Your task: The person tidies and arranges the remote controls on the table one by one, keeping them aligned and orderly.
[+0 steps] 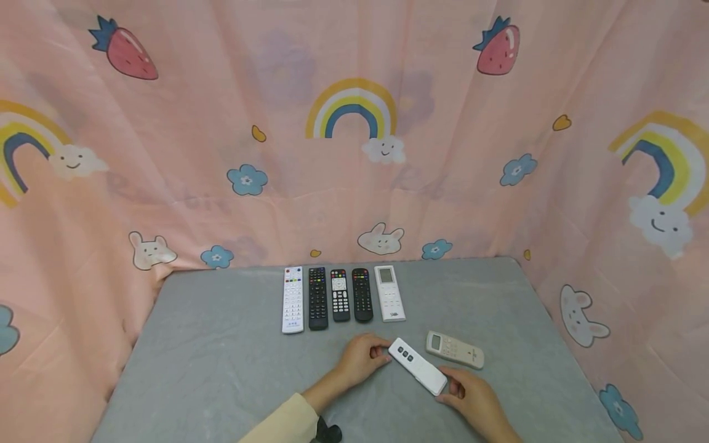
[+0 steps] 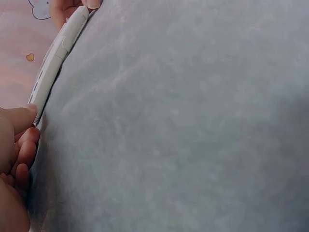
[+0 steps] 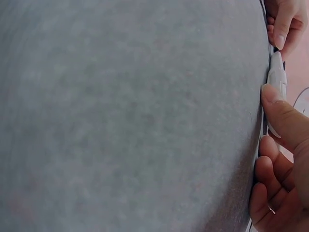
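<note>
A slim white remote control [image 1: 418, 367] with a few dark buttons lies slantwise on the grey cloth near the front. At its upper left end, my left hand [image 1: 361, 358] pinches it between thumb and fingers. My right hand [image 1: 475, 397] holds the lower right end, thumb on the near side. In the left wrist view the white remote [image 2: 60, 58] appears edge-on, low against the cloth, with the left thumb at its near end. The right wrist view shows the right thumb [image 3: 282, 113] against the remote's side. A beige remote [image 1: 455, 350] with a small screen lies just behind the right hand.
Toward the back stands a row of remotes: a white one [image 1: 293, 300], a black one [image 1: 318, 299], a black-and-white one [image 1: 340, 295], another black one [image 1: 362, 295] and a white one with a screen [image 1: 390, 294]. A pink patterned curtain [image 1: 354, 203] surrounds the grey table [image 1: 221, 344].
</note>
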`<state>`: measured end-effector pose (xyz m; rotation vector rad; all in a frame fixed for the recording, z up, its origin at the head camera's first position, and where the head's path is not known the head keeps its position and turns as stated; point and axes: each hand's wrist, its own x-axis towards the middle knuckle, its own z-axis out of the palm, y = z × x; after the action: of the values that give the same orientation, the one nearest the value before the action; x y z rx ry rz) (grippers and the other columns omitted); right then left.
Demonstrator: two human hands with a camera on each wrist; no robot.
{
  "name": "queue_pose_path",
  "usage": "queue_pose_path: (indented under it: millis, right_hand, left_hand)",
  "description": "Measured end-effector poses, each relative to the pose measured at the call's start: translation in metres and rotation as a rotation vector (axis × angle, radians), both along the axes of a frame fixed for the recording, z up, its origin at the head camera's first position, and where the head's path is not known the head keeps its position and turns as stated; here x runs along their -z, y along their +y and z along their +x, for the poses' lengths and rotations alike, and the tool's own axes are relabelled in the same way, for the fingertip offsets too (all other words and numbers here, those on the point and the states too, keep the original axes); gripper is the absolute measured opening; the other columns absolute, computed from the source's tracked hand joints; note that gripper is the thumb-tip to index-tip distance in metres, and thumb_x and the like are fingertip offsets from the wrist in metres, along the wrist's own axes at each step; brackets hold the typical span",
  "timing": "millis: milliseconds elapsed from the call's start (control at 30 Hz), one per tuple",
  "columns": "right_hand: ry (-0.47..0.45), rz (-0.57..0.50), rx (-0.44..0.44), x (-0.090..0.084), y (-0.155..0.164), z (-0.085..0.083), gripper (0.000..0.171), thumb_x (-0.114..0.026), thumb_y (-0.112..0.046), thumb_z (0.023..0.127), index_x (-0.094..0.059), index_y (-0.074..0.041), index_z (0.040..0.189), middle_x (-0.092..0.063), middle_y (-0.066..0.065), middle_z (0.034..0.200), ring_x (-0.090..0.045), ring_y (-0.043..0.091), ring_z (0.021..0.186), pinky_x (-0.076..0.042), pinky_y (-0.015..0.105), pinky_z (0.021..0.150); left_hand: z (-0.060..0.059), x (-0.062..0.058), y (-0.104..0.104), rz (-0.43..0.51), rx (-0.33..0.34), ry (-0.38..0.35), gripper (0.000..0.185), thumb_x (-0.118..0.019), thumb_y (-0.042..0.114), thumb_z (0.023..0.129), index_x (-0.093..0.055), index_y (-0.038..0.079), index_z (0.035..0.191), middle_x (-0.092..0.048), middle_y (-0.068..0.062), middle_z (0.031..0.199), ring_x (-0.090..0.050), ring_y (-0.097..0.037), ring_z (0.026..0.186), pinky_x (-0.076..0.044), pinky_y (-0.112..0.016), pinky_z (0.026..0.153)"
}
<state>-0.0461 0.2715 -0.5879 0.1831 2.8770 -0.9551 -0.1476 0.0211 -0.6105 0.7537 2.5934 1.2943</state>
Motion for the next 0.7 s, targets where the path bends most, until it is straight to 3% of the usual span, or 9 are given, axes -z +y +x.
queue_pose_path:
  millis: [267, 500, 700]
  right_hand:
    - [0.014, 0.012, -0.021, -0.0008, 0.0007, 0.0003, 0.052, -0.089, -0.022, 0.066, -0.072, -0.016, 0.114, -0.05, -0.011, 0.071, -0.039, -0.001, 0.06, -0.035, 0.019, 0.056]
    - [0.07, 0.036, -0.091, -0.0026, 0.0022, 0.0007, 0.047, -0.09, -0.022, 0.063, -0.074, -0.017, 0.107, -0.05, -0.012, 0.07, -0.038, -0.003, 0.06, -0.034, 0.018, 0.057]
    - [0.072, 0.075, -0.123, -0.0029, 0.0016, -0.0002, 0.045, -0.09, -0.024, 0.062, -0.074, -0.018, 0.104, -0.05, -0.014, 0.071, -0.038, -0.004, 0.061, -0.033, 0.018, 0.057]
  left_hand:
    - [-0.0018, -0.0027, 0.0011, 0.022, 0.002, -0.051, 0.023, -0.077, 0.021, 0.086, -0.077, 0.013, 0.107, -0.062, 0.007, 0.073, -0.045, 0.005, 0.062, -0.04, -0.013, 0.057]
    - [-0.0012, -0.007, 0.0034, 0.058, 0.009, -0.093, 0.023, -0.075, 0.022, 0.087, -0.076, 0.011, 0.106, -0.064, 0.006, 0.073, -0.046, 0.005, 0.06, -0.042, -0.014, 0.055]
    - [-0.0021, -0.0085, 0.008, 0.078, -0.032, -0.114, 0.023, -0.075, 0.024, 0.087, -0.077, 0.01, 0.105, -0.065, 0.007, 0.072, -0.046, 0.006, 0.058, -0.041, -0.013, 0.053]
